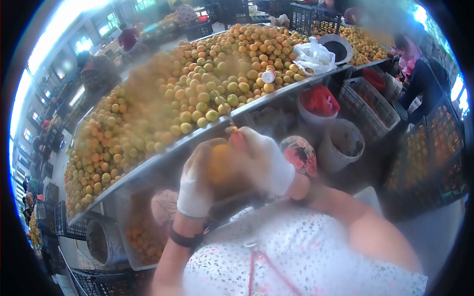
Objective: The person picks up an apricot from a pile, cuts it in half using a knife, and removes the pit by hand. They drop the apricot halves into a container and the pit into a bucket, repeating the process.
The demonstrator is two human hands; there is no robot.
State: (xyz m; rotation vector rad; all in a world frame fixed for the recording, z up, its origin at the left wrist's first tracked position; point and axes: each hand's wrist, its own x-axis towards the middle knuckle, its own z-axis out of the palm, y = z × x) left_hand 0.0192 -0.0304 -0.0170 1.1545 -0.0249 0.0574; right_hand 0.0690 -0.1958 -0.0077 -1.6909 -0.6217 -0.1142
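Beside a heaped table [286,91], a worker's gloved left hand [196,176] cups a fruit [221,165], the right hand [270,162] grasping something red [238,141]; a light, steady hold likely prevents bruising.

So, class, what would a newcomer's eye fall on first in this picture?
Probably the great heap of orange-yellow fruit across the left and upper middle. Next, the white-gloved left hand and right hand at the centre, a blurred orange fruit between them. Then the crumpled white bag at the heap's upper right.

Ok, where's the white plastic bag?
Head view, upper right: the white plastic bag lies at the near edge of the fruit pile, left of a round dark-centred item.
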